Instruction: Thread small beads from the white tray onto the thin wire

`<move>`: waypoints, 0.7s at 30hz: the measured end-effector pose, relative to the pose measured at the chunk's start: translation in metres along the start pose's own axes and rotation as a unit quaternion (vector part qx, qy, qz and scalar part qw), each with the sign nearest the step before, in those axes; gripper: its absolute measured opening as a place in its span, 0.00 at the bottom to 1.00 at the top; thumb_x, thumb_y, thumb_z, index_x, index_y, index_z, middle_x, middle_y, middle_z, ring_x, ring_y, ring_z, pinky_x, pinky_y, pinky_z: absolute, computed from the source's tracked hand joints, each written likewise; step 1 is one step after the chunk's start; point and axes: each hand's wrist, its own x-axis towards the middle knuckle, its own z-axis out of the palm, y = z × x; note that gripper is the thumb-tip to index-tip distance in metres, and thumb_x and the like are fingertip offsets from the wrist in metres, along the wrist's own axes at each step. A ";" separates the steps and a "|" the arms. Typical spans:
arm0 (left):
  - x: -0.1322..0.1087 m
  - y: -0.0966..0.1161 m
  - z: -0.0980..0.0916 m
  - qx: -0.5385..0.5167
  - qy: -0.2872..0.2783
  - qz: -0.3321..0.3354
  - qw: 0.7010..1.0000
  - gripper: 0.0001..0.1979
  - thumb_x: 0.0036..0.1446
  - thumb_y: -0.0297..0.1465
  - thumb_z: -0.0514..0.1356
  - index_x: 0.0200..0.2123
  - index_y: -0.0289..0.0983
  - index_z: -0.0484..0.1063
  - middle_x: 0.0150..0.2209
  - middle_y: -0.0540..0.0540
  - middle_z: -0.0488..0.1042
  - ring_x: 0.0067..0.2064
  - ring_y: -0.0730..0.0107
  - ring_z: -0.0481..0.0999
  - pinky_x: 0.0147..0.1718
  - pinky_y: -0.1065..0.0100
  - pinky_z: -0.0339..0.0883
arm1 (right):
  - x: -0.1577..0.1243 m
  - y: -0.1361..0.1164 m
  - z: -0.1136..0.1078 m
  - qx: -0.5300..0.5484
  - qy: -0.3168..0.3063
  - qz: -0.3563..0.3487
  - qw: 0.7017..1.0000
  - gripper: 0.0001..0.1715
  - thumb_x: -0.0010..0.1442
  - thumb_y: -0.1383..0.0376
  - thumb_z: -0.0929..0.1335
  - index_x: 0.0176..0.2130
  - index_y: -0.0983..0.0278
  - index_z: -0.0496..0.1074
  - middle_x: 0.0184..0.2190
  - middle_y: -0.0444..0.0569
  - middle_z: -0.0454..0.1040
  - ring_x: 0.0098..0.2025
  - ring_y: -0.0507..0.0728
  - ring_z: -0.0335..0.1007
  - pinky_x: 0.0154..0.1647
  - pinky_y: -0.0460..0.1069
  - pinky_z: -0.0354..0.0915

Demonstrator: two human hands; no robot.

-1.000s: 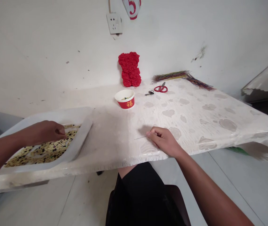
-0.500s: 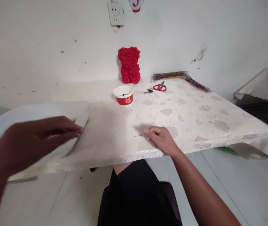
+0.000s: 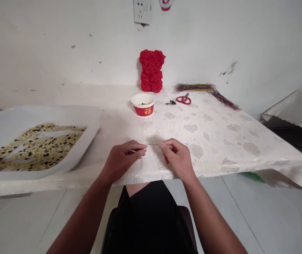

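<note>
My right hand (image 3: 176,155) pinches a thin dark wire (image 3: 153,144), which runs level to the left over the table. At the wire's other end, my left hand (image 3: 126,155) has thumb and fingers closed together. A tiny pale bead (image 3: 144,149) seems to show at its fingertips, though it is barely visible. Left of my hands stands a white tray (image 3: 91,135) with many small pale yellow and dark beads (image 3: 47,146) spread in it.
A red and white paper bowl (image 3: 143,110) with small beads inside stands beyond my hands. Behind it is a red rose bear (image 3: 152,70) by the wall. Red-handled scissors (image 3: 183,100), keys (image 3: 171,102) and bundles of coloured wires (image 3: 195,87) lie at the back right.
My left hand has moved right from over the tray to the wire's free end. The right hand still holds the wire. The view has shifted, showing more of the tray.
</note>
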 end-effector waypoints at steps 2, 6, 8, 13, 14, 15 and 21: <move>-0.001 -0.005 0.000 -0.003 -0.003 -0.017 1.000 0.07 0.54 0.35 0.68 0.38 0.46 0.83 0.40 0.50 0.82 0.43 0.65 0.80 0.43 0.67 0.72 | 0.001 0.004 0.002 0.003 0.007 -0.001 1.000 0.15 0.63 0.55 0.70 0.29 0.61 0.71 0.20 0.40 0.65 0.21 0.51 0.59 0.24 0.48 0.57; -0.003 -0.010 0.001 -0.010 0.006 -0.037 0.999 0.06 0.53 0.36 0.69 0.36 0.45 0.83 0.40 0.50 0.83 0.44 0.63 0.81 0.45 0.65 0.72 | 0.000 0.008 0.000 0.005 -0.013 -0.005 1.000 0.11 0.62 0.58 0.70 0.31 0.61 0.72 0.20 0.39 0.65 0.21 0.50 0.57 0.24 0.48 0.56; -0.004 -0.009 0.003 -0.009 0.011 -0.040 0.999 0.06 0.52 0.36 0.69 0.35 0.44 0.82 0.39 0.50 0.83 0.44 0.62 0.81 0.45 0.64 0.73 | -0.001 0.008 -0.002 0.000 -0.034 -0.005 0.999 0.11 0.61 0.58 0.70 0.31 0.61 0.72 0.20 0.39 0.64 0.21 0.50 0.57 0.24 0.48 0.55; -0.004 -0.007 0.004 0.006 0.015 -0.025 1.000 0.06 0.53 0.36 0.69 0.33 0.42 0.80 0.36 0.49 0.82 0.40 0.63 0.81 0.41 0.64 0.74 | -0.004 0.009 -0.004 -0.018 -0.051 -0.009 0.998 0.10 0.61 0.58 0.70 0.31 0.60 0.72 0.21 0.39 0.63 0.22 0.50 0.58 0.23 0.48 0.56; -0.004 -0.007 0.004 0.011 0.016 -0.022 1.000 0.05 0.53 0.36 0.68 0.33 0.42 0.80 0.35 0.50 0.82 0.40 0.63 0.81 0.41 0.65 0.73 | -0.004 0.009 -0.004 -0.019 -0.053 -0.010 0.998 0.10 0.61 0.58 0.70 0.31 0.60 0.72 0.21 0.39 0.63 0.22 0.50 0.59 0.23 0.48 0.56; -0.004 -0.007 0.004 0.016 0.017 -0.020 1.000 0.05 0.53 0.35 0.68 0.33 0.42 0.79 0.35 0.50 0.82 0.39 0.64 0.81 0.40 0.65 0.73 | -0.004 0.009 -0.003 -0.018 -0.054 -0.010 0.998 0.10 0.61 0.59 0.70 0.31 0.60 0.72 0.21 0.39 0.63 0.22 0.50 0.59 0.23 0.48 0.56; -0.005 -0.009 0.004 0.015 0.029 -0.023 0.999 0.05 0.52 0.35 0.68 0.31 0.41 0.77 0.33 0.51 0.80 0.38 0.66 0.80 0.39 0.67 0.73 | -0.005 0.010 -0.002 -0.029 -0.048 -0.015 0.998 0.10 0.62 0.59 0.70 0.30 0.60 0.71 0.22 0.39 0.62 0.22 0.50 0.58 0.23 0.48 0.56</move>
